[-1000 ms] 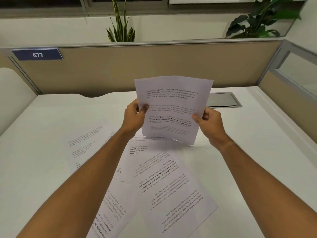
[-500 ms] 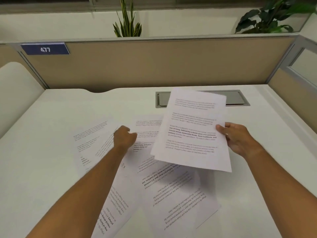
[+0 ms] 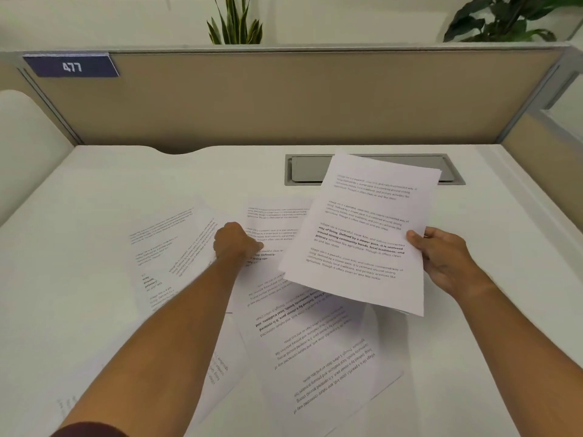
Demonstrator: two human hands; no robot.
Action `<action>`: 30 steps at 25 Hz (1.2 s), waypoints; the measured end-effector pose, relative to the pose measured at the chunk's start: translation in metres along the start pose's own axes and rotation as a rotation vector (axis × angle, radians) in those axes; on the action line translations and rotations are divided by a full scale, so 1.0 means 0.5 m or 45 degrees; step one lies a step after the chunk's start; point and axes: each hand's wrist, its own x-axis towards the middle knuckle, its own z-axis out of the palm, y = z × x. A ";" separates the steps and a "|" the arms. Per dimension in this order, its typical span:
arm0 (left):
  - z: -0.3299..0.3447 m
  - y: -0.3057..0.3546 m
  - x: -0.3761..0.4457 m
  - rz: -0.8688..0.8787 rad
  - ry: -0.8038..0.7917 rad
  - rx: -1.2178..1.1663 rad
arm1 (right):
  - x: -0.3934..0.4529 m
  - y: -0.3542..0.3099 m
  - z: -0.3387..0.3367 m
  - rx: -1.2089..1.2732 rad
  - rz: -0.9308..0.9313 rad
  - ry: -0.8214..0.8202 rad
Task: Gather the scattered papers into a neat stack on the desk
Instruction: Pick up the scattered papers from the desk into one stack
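Observation:
My right hand (image 3: 448, 257) holds a thin stack of printed sheets (image 3: 362, 247) by its right edge, tilted above the white desk (image 3: 79, 310). My left hand (image 3: 235, 242) is down on the desk with its fingers curled shut on the left edge of a loose middle sheet (image 3: 277, 216). More loose sheets lie around it: one to the left (image 3: 164, 234), a large one in front with its text upside down (image 3: 321, 351), and one partly under my left forearm (image 3: 217, 376). They overlap at different angles.
A grey cable hatch (image 3: 306, 171) is set into the desk behind the held stack. A beige partition (image 3: 284, 96) with a blue "477" label (image 3: 72, 67) closes the back. Plants (image 3: 235, 23) stand behind it. A side panel rises at the right (image 3: 536, 140).
My left hand let go of the held stack and dropped onto the loose sheets. My right hand lowered the stack and tilted it flatter, to the right.

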 end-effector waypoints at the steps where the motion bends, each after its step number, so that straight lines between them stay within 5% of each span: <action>1: 0.002 0.001 0.000 -0.005 -0.003 -0.037 | -0.002 0.003 -0.001 -0.003 0.005 -0.002; 8: 0.002 -0.004 0.008 -0.084 -0.039 -0.212 | -0.011 0.001 0.003 0.010 -0.012 -0.025; 15: -0.077 -0.001 0.010 0.031 0.356 -0.924 | -0.019 -0.016 0.007 0.113 -0.122 0.021; 20: -0.206 -0.002 0.005 0.164 0.483 -0.992 | -0.022 -0.022 0.016 0.216 -0.172 0.048; 25: -0.233 -0.132 0.035 -0.347 0.442 -1.339 | -0.021 -0.013 0.041 0.234 -0.151 0.035; 30: -0.108 -0.235 -0.028 -0.636 0.310 -1.190 | -0.023 0.008 0.096 0.188 -0.097 -0.007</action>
